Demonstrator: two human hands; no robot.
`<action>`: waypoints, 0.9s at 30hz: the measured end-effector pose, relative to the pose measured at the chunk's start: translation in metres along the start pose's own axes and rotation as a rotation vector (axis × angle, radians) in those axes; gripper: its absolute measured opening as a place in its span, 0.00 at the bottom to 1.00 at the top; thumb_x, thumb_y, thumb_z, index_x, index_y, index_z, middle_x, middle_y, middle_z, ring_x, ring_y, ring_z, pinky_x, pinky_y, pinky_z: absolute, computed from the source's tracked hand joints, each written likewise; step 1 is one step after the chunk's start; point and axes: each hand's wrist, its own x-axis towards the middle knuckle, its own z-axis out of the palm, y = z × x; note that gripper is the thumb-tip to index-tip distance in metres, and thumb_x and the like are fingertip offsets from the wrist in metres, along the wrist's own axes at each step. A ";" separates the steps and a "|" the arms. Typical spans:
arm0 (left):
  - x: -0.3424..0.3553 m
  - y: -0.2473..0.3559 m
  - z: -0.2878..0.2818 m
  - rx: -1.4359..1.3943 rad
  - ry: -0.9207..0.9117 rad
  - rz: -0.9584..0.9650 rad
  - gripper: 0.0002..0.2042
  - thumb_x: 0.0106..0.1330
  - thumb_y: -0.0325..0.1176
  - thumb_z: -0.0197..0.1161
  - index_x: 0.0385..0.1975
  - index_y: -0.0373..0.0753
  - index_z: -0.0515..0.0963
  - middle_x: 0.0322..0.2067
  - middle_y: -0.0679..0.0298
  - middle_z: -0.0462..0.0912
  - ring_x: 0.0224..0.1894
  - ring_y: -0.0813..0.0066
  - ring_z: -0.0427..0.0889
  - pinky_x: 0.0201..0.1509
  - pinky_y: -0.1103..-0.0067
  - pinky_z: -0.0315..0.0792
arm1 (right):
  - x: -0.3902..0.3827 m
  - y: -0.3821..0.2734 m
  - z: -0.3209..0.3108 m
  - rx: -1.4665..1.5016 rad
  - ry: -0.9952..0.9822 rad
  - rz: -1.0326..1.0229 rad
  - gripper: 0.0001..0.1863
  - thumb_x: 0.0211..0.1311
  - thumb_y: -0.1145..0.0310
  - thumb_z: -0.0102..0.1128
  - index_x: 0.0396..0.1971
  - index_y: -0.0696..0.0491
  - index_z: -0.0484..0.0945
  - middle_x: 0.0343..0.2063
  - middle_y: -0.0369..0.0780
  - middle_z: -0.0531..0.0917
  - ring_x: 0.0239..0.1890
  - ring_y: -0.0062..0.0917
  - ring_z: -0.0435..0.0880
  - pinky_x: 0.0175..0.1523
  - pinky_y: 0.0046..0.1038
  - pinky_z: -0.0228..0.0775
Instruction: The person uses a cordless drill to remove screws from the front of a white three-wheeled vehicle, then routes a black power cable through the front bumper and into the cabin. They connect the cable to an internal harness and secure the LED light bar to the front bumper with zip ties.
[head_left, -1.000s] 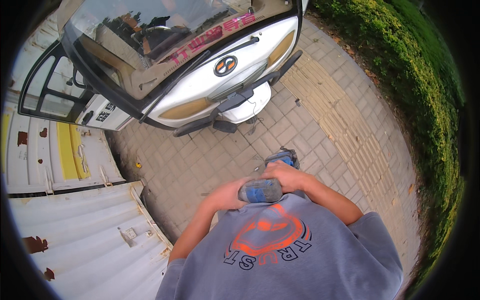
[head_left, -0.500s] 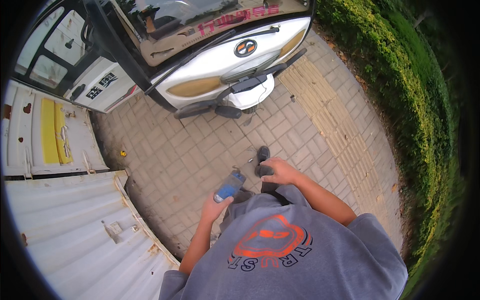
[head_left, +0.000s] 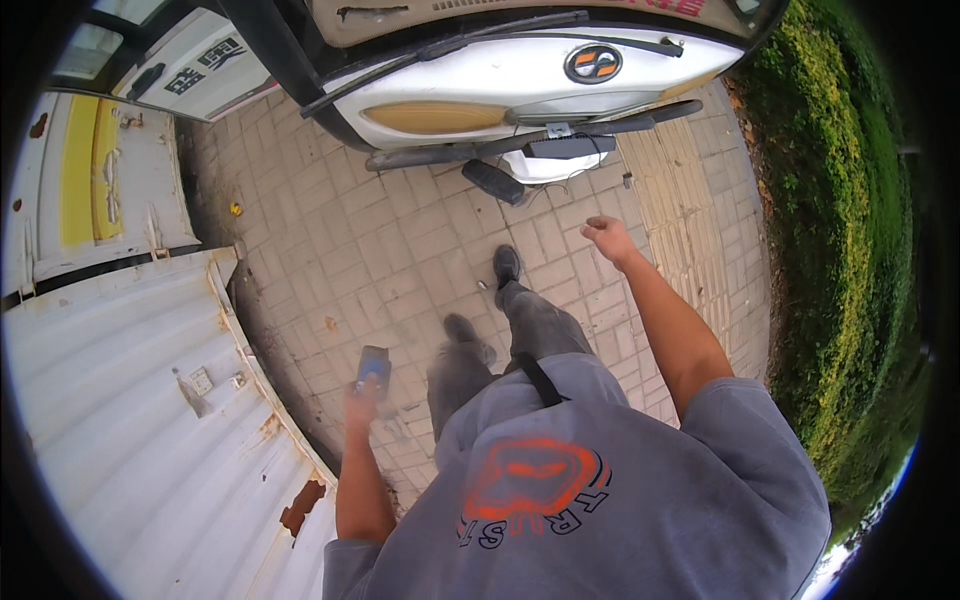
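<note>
My left hand is closed around what looks like a clear plastic bottle with blue on it. Motion smears both, so the bottle's details are lost. It is held out over the paving, left of my legs. On the other side, my right hand hangs forward in the air with its fingers curled in, and nothing shows in it. The closest thing ahead of that hand is the front of a white vehicle, with a dark bumper bar and a wiper. The hand does not touch it.
Light brick paving lies underfoot, with a yellowish tactile strip on the right. A green hedge runs beyond it. Rusty white corrugated metal panels stand along the left. A small yellow scrap lies near them.
I have stepped nearer to the vehicle. My left hand has swung out to the left with the bottle; my right hand has moved forward and right, its fingers now curled.
</note>
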 end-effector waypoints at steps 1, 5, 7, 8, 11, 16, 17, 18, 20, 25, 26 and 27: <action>0.011 -0.002 0.004 -0.031 0.021 -0.046 0.30 0.59 0.52 0.68 0.44 0.26 0.75 0.31 0.58 0.83 0.29 0.75 0.80 0.31 0.78 0.74 | 0.014 0.000 -0.001 0.009 0.020 0.005 0.29 0.56 0.60 0.65 0.52 0.66 0.76 0.49 0.52 0.81 0.53 0.37 0.80 0.58 0.33 0.70; 0.064 0.004 0.029 -0.066 -0.038 -0.121 0.33 0.57 0.55 0.68 0.49 0.28 0.74 0.35 0.55 0.83 0.34 0.71 0.81 0.39 0.74 0.74 | 0.043 -0.018 -0.007 -0.037 0.028 0.069 0.28 0.58 0.61 0.64 0.54 0.65 0.74 0.50 0.50 0.81 0.54 0.36 0.79 0.59 0.31 0.68; 0.104 0.002 0.046 -0.003 -0.046 0.085 0.36 0.56 0.55 0.69 0.53 0.28 0.71 0.38 0.52 0.83 0.39 0.66 0.82 0.45 0.72 0.74 | 0.049 -0.023 -0.008 -0.111 -0.010 0.091 0.27 0.59 0.62 0.63 0.54 0.64 0.74 0.50 0.50 0.80 0.54 0.35 0.78 0.59 0.30 0.67; 0.127 -0.001 0.056 0.026 -0.049 0.191 0.37 0.55 0.55 0.69 0.54 0.28 0.70 0.40 0.51 0.83 0.41 0.63 0.82 0.47 0.71 0.74 | 0.051 -0.023 -0.005 -0.140 -0.024 0.097 0.27 0.60 0.62 0.63 0.54 0.64 0.74 0.50 0.49 0.80 0.54 0.34 0.78 0.59 0.30 0.68; 0.211 -0.007 0.084 0.137 -0.139 0.243 0.40 0.53 0.53 0.70 0.60 0.30 0.66 0.46 0.47 0.81 0.50 0.55 0.81 0.54 0.69 0.71 | 0.046 0.001 0.008 -0.246 -0.062 0.134 0.26 0.60 0.62 0.63 0.53 0.64 0.74 0.49 0.49 0.81 0.52 0.35 0.79 0.58 0.30 0.69; 0.310 -0.005 0.109 0.075 -0.114 0.384 0.40 0.53 0.51 0.71 0.60 0.31 0.66 0.48 0.45 0.80 0.51 0.54 0.80 0.55 0.69 0.71 | 0.026 0.064 0.041 -0.534 -0.207 0.209 0.25 0.59 0.61 0.63 0.51 0.65 0.76 0.46 0.50 0.83 0.50 0.35 0.82 0.55 0.31 0.72; 0.327 -0.009 0.110 0.096 -0.095 0.363 0.39 0.53 0.51 0.71 0.60 0.31 0.66 0.48 0.46 0.80 0.51 0.55 0.80 0.54 0.69 0.71 | 0.024 0.072 0.050 -0.565 -0.238 0.234 0.25 0.59 0.61 0.64 0.51 0.64 0.76 0.46 0.50 0.83 0.49 0.35 0.82 0.55 0.31 0.72; 0.339 -0.014 0.111 0.124 -0.081 0.345 0.39 0.53 0.50 0.71 0.60 0.31 0.66 0.47 0.47 0.81 0.50 0.56 0.80 0.54 0.69 0.71 | 0.020 0.080 0.060 -0.590 -0.267 0.263 0.25 0.59 0.61 0.64 0.51 0.64 0.76 0.45 0.50 0.83 0.49 0.35 0.82 0.55 0.31 0.72; 0.350 -0.012 0.108 0.035 -0.110 0.298 0.39 0.53 0.51 0.72 0.59 0.31 0.66 0.46 0.48 0.81 0.49 0.58 0.81 0.53 0.70 0.72 | 0.010 0.077 0.088 -0.602 -0.313 0.318 0.26 0.59 0.60 0.64 0.50 0.64 0.77 0.45 0.50 0.83 0.49 0.35 0.82 0.55 0.31 0.72; 0.313 -0.029 0.085 -0.132 -0.074 0.163 0.41 0.53 0.51 0.72 0.60 0.28 0.66 0.46 0.49 0.81 0.48 0.63 0.79 0.55 0.73 0.71 | -0.019 0.077 0.128 -0.565 -0.366 0.311 0.25 0.59 0.58 0.64 0.49 0.63 0.78 0.44 0.50 0.84 0.48 0.35 0.83 0.54 0.31 0.73; 0.299 -0.037 0.077 -0.170 -0.090 0.126 0.41 0.53 0.52 0.73 0.60 0.27 0.66 0.47 0.49 0.80 0.49 0.64 0.79 0.55 0.73 0.70 | -0.026 0.073 0.132 -0.563 -0.375 0.308 0.25 0.58 0.59 0.64 0.48 0.63 0.78 0.44 0.50 0.84 0.48 0.35 0.83 0.54 0.31 0.73; 0.282 -0.044 0.067 -0.208 -0.104 0.100 0.42 0.53 0.52 0.72 0.60 0.27 0.65 0.46 0.50 0.80 0.49 0.65 0.79 0.55 0.73 0.70 | -0.032 0.067 0.135 -0.562 -0.382 0.303 0.24 0.58 0.59 0.64 0.48 0.63 0.78 0.44 0.50 0.84 0.48 0.35 0.83 0.54 0.31 0.73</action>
